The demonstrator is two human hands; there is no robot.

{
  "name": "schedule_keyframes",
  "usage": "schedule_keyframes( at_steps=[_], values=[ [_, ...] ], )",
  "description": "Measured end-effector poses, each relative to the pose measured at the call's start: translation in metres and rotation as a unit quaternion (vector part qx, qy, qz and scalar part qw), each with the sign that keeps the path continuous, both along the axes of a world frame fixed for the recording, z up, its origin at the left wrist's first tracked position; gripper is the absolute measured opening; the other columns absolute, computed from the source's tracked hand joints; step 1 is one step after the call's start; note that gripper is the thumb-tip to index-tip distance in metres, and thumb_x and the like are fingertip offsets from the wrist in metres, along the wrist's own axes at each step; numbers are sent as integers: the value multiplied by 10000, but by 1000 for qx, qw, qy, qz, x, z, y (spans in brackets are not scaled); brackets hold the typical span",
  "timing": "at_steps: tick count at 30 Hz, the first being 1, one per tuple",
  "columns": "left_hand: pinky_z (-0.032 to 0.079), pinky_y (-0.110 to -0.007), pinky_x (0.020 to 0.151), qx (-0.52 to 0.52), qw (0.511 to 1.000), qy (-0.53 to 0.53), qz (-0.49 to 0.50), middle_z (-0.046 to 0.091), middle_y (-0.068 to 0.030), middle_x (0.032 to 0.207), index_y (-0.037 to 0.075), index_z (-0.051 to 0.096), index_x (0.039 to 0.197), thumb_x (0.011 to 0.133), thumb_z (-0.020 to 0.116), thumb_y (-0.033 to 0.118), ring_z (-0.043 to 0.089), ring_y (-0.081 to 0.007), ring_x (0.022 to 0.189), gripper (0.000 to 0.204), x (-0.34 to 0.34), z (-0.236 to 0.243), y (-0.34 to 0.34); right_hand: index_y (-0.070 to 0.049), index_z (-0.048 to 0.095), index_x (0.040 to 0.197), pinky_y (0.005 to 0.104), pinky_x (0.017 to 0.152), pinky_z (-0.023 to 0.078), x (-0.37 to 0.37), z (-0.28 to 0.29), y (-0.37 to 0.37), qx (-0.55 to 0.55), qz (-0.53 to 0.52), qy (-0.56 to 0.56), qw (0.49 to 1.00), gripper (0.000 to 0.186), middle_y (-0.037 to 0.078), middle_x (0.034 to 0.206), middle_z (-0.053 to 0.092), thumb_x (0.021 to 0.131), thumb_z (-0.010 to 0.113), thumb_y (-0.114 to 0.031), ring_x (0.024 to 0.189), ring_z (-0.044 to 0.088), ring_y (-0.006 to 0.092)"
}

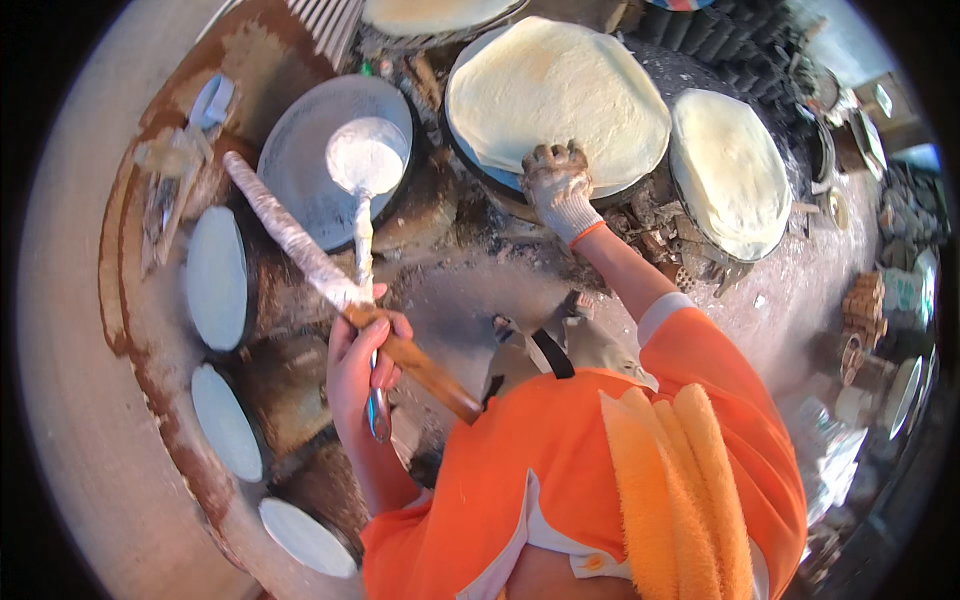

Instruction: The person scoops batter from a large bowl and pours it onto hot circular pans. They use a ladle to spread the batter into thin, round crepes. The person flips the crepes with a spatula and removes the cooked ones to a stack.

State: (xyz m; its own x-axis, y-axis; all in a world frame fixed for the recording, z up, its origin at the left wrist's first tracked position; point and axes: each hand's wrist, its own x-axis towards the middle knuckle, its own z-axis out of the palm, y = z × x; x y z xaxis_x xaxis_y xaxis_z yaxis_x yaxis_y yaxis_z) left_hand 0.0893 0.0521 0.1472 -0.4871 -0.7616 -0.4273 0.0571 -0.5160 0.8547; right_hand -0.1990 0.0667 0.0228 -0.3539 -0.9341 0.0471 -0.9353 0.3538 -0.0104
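Observation:
My left hand (362, 350) is closed around two handles at once. One belongs to a ladle (366, 160), whose round bowl, coated with white batter, is over a dark round griddle (300, 150). The other is a wooden stick (295, 240), caked white along its far half and bare brown near my body; it crosses the ladle's handle. My right hand (560, 190), in a soiled knit glove, has its fingers curled at the near edge of a large pale flatbread (560, 90). This flatbread covers most of another griddle (478, 170); the fingertips are partly hidden.
Another flatbread (730, 175) lies on a griddle to the right, and one more (435, 12) is at the far edge. Pale round surfaces (217, 280) line the left side. Dark stacked pieces (700, 45) stand at the back right. A yellow towel (680, 490) hangs over my shirt.

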Motion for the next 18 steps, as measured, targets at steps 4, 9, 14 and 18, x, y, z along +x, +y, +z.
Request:
schedule_keyframes(
  at_steps=[4,9,14,18],
  values=[
    [231,-176,308,-26,982,189,-2,576,-121,819,25,410,1218,876,470,102,326,-25,346,356,7,-15,-8,-126,614,928,376,899,391,-19,-12,-4,-15,2,8,1000,221,70,966,576,829,493,-282,962,551,243],
    [254,-171,344,22,1000,13,18,581,-122,819,35,407,1216,887,456,85,332,-26,370,336,-8,-12,-21,-94,593,892,348,708,488,-76,0,-3,-193,43,5,980,202,87,944,599,840,479,-253,824,601,257],
    [244,-156,286,-53,977,203,-47,564,-130,778,-22,317,1268,876,483,119,324,-25,319,448,-6,-7,-26,-77,575,993,331,670,494,-133,61,-18,-188,-164,-25,968,233,117,953,606,817,486,-201,779,603,242],
    [232,-162,262,-29,938,344,-29,545,-114,838,-28,281,1288,930,392,150,297,-5,304,414,-53,-20,-13,-32,550,1053,278,645,493,-268,66,53,-390,-184,87,898,275,101,896,621,847,495,-204,739,604,223]
  ],
)
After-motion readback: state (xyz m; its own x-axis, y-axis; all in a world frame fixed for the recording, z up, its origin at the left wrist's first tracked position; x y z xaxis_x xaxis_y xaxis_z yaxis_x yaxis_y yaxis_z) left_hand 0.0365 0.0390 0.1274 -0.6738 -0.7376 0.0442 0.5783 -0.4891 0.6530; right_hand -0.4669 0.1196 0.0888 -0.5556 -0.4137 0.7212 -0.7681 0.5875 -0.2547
